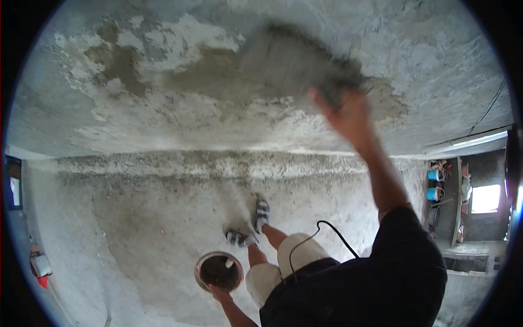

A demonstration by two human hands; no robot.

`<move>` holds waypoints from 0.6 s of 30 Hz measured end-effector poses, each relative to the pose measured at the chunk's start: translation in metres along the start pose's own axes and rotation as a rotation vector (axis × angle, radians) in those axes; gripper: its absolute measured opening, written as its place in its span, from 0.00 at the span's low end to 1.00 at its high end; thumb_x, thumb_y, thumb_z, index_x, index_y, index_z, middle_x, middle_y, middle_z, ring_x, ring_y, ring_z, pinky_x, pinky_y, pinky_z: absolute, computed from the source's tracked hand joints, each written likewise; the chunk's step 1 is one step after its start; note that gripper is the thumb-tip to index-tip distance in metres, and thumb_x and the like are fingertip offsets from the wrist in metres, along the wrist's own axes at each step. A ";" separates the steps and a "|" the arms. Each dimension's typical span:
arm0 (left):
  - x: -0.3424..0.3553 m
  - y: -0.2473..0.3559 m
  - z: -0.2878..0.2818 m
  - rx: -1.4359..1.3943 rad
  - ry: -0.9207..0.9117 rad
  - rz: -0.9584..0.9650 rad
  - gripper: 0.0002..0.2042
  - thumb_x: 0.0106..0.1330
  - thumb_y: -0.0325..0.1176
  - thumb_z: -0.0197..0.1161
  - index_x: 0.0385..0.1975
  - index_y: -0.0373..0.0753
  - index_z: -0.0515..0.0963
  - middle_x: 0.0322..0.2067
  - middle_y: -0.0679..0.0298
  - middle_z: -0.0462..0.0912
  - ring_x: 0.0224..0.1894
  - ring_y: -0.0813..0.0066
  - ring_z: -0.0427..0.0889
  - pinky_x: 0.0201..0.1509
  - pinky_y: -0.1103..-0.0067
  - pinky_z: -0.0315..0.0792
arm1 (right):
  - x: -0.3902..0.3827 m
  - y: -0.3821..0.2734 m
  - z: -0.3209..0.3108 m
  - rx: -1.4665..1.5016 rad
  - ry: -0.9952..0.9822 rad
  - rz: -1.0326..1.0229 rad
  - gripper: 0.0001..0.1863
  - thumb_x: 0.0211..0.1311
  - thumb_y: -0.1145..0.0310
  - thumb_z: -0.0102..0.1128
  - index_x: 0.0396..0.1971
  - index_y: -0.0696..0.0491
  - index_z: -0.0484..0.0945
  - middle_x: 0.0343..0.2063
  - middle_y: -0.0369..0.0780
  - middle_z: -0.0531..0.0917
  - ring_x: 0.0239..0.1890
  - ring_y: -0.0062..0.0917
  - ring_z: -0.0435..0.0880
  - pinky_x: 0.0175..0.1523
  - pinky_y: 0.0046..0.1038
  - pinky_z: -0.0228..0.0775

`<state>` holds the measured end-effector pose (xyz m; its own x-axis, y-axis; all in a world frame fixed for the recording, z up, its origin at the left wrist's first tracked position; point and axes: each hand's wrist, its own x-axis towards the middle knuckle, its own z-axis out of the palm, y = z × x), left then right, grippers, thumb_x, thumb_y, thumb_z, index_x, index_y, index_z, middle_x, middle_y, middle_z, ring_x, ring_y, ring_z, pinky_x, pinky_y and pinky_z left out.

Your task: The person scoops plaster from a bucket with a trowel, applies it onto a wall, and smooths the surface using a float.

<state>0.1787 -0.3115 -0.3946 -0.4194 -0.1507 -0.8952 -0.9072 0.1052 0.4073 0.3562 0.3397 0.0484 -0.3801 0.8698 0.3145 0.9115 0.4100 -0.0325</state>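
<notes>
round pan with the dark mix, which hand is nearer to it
Left. The left hand grips the near rim of the round pan down by the feet. The right hand is far off, raised against the wall, pressing a trowel into wet plaster.

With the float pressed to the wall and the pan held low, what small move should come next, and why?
Probably sweep the right hand and its float leftward across the wet grey patch. The mortar there looks dark and uneven beside bare, flaking wall, and the left hand holds the pan low, so no reload seems under way.
</notes>
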 end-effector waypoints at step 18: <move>-0.054 -0.004 0.002 0.210 0.016 0.191 0.21 0.61 0.58 0.60 0.30 0.45 0.70 0.14 0.75 0.61 0.12 0.84 0.57 0.14 0.82 0.48 | -0.073 0.010 0.278 -0.082 -0.754 0.059 0.26 0.64 0.46 0.50 0.31 0.54 0.85 0.37 0.46 0.84 0.41 0.41 0.84 0.45 0.40 0.77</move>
<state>0.2048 -0.3014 -0.3484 -0.5837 -0.1236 -0.8025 -0.7859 0.3347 0.5200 0.3494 0.3565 -0.2384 -0.3085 0.8535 -0.4201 0.9311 0.3613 0.0504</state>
